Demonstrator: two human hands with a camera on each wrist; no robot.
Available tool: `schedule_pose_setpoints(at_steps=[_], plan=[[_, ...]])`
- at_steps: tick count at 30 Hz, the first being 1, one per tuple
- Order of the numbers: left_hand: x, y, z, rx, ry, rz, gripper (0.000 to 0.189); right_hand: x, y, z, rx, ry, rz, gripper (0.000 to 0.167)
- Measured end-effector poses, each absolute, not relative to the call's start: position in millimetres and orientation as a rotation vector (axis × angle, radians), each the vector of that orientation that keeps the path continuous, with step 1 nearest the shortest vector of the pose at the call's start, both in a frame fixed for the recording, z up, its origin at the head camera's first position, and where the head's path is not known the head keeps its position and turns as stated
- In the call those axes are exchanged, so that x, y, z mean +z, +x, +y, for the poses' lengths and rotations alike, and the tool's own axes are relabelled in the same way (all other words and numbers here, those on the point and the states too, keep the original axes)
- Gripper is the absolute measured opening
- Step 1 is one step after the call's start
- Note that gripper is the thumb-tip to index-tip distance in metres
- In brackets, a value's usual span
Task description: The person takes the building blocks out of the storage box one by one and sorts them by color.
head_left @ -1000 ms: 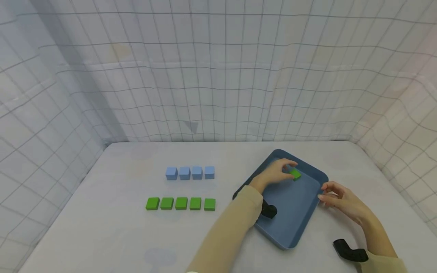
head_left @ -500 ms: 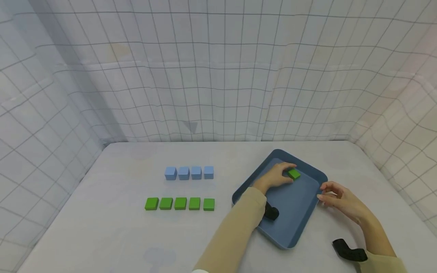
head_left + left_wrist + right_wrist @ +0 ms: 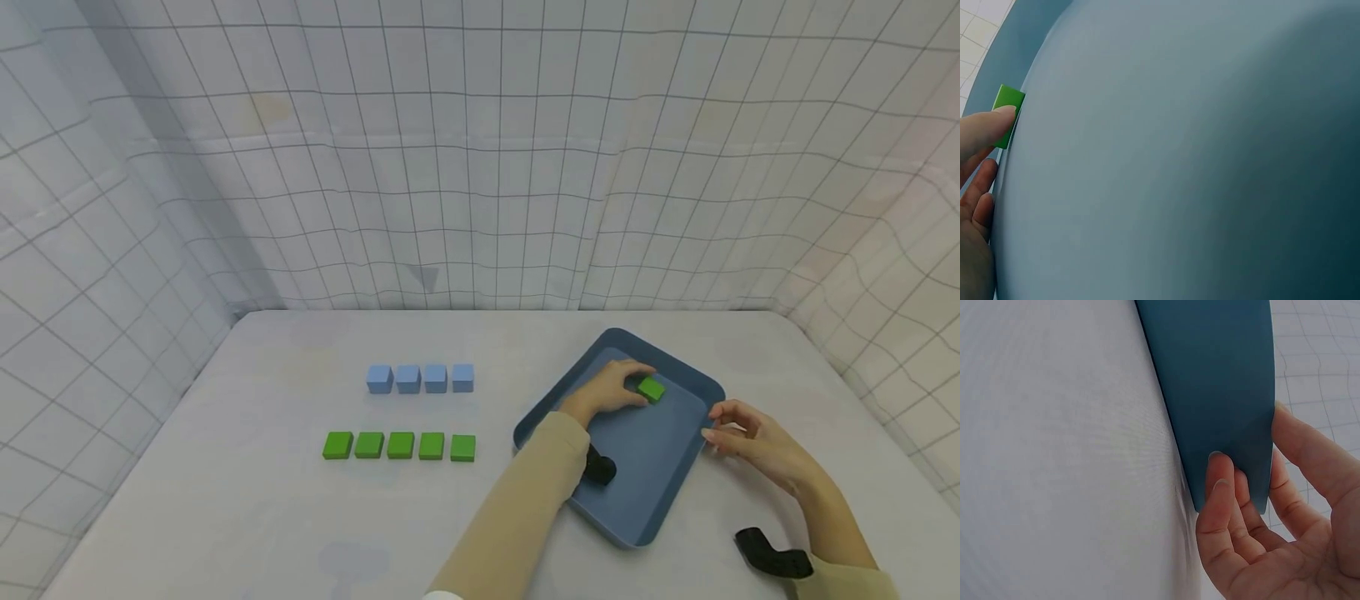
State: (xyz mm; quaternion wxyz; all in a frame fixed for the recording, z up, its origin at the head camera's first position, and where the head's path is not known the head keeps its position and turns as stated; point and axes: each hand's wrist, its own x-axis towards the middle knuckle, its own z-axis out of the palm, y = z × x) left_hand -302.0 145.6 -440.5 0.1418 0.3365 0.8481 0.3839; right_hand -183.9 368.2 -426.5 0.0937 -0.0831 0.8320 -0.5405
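My left hand point(image 3: 611, 387) reaches into the blue tray point(image 3: 637, 500) on the right side of the table and pinches a green block point(image 3: 652, 389) near the far end. In the left wrist view, the thumb lies on the face of the green block point(image 3: 1009, 100), and the other fingers are partly hidden behind and below it. At the tray's right side, my right hand point(image 3: 761, 446) grips the wall. The right wrist view shows its curled fingers against the outer wall of the tray point(image 3: 1222, 375), with the thumb at the rim.
Left of the tray, several green blocks point(image 3: 401, 445) stand in a row. Behind them runs a row of several light blue blocks point(image 3: 408, 379). A black device point(image 3: 772, 554) is worn on the right wrist, another point(image 3: 600, 468) on the left. White gridded curtains point(image 3: 480, 167) enclose the table.
My left hand has lowered and closed around the green block, which has shifted slightly nearer within the tray. The right hand has stayed at the tray's edge. The head view has drifted a little.
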Motion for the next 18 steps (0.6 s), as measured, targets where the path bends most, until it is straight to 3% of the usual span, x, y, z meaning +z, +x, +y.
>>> schedule_pose_setpoints(at_steps=[18], plan=[[-442.7, -301.7, 145.3, 1.153, 0.963, 2.489, 0.041, -426.6, -182.8, 369.4, -1.592, -0.23, 2.47, 0.025]])
